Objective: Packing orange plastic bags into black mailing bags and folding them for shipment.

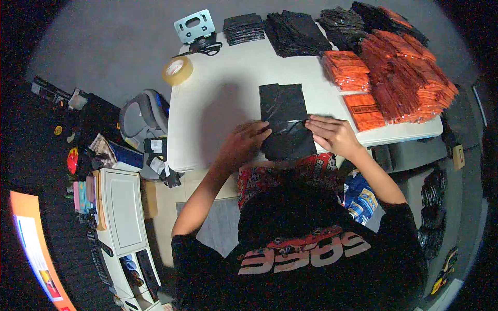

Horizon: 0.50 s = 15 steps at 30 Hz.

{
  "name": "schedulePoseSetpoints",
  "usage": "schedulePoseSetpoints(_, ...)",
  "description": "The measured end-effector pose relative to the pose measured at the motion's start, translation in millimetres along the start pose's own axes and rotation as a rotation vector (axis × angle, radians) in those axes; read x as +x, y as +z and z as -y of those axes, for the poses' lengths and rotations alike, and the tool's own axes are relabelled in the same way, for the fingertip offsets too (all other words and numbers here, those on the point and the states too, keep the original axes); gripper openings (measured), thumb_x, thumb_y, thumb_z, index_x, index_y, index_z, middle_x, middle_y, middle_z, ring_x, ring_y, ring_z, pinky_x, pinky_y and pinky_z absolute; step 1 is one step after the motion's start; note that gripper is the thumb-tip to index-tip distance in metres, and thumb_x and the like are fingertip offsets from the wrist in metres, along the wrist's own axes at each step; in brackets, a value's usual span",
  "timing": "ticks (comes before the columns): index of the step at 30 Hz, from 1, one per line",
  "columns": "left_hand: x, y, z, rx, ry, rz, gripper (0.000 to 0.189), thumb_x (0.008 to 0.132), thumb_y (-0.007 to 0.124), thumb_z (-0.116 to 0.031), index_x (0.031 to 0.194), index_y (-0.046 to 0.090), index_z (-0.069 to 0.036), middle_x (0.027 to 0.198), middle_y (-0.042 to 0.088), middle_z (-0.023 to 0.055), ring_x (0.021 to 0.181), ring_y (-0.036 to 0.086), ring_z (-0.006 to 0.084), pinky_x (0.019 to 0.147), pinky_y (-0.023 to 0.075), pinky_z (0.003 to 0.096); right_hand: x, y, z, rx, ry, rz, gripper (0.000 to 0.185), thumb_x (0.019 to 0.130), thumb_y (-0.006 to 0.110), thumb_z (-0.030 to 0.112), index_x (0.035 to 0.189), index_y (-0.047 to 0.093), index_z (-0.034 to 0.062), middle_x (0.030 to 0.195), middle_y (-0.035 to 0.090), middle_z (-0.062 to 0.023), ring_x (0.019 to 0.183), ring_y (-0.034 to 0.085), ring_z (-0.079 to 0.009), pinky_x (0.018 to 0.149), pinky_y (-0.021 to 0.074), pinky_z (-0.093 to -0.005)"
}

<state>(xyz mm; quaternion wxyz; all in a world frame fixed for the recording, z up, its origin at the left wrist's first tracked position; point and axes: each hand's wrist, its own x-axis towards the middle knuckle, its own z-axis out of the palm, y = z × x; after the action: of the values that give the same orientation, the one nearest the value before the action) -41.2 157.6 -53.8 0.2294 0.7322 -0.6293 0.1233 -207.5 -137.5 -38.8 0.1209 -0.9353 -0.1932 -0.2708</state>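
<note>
A flat black plastic packet [286, 105] lies on the white table [241, 74] in front of my body, with a bright glint across its middle. My left hand [247, 142], in shadow, has its fingertips at the packet's left edge. On the opposite edge, the fingers of my right hand [330, 132] hold the packet near that glint. Both thumbs are partly hidden. To the right of my right hand lies a single orange packet [363, 112] in clear wrap bearing dark print.
Orange packets [408, 77] are heaped at the right, beside a smaller orange stack [346, 70]. Black packets [297, 33] lie along the far edge. A tape roll [177, 70], black scissors [206, 47] and a light-blue stand [194, 27] occupy the far left corner. A grey chair [142, 116] stands left.
</note>
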Motion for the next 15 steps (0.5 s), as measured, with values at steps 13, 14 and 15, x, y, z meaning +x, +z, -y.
schedulePoseSetpoints(13, 40, -23, -9, -0.372, -0.485, 0.041, 0.024, 0.100, 0.062, -0.018, 0.086, 0.064, 0.002, 0.082, 0.064, 0.0206, 0.076, 0.063, 0.0385, 0.070, 0.0484, 0.0490, 20, 2, -14, 0.548, 0.644, 0.032, 0.029, 0.097, 0.073, 0.027, 0.087, 0.077, 0.0005, 0.070, 0.071, -0.0093, 0.061, 0.062, -0.0143, 0.061, 0.0494, -0.0330)
schedulePoseSetpoints(14, 43, -22, -7, -0.371, -0.483, 0.040, 0.024, 0.100, 0.062, -0.018, 0.086, 0.064, 0.002, 0.082, 0.064, 0.0206, 0.076, 0.063, 0.0385, 0.070, 0.0484, 0.0490, 24, 3, -17, 0.612, 0.711, 0.096, 0.037, 0.100, 0.069, 0.027, 0.077, 0.070, -0.0007, 0.063, 0.062, -0.0056, 0.059, 0.054, -0.0113, 0.059, 0.0452, -0.0328)
schedulePoseSetpoints(15, 45, -21, -2, -0.441, -0.497, 0.038, 0.025, 0.100, 0.062, -0.019, 0.086, 0.064, 0.002, 0.081, 0.064, 0.0197, 0.076, 0.064, 0.0371, 0.070, 0.0485, 0.0476, 26, 7, -20, 0.611, 0.708, 0.094, 0.037, 0.100, 0.069, 0.027, 0.077, 0.070, -0.0007, 0.063, 0.062, -0.0056, 0.059, 0.054, -0.0113, 0.059, 0.0452, -0.0328)
